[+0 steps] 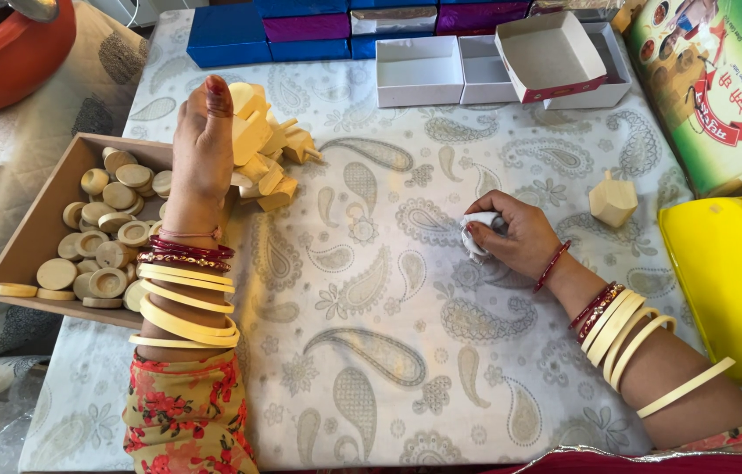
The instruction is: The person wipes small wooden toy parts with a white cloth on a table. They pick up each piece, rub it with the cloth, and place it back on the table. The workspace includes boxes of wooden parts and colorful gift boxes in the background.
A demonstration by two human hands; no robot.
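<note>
Paisley cloth covers the bench (371, 351); left hand (202, 149) reaches the wooden blocks (261, 149) at eleven o'clock, fingers hidden; right hand (516, 235) clenches a white cloth (476, 230).

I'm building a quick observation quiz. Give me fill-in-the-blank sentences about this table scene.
1. The left hand reaches the pile of pale wooden ____.
2. The right hand grips a small ____ crumpled piece.
3. The round wooden discs lie in a shallow brown ____.

Missing words: blocks; white; tray
</note>
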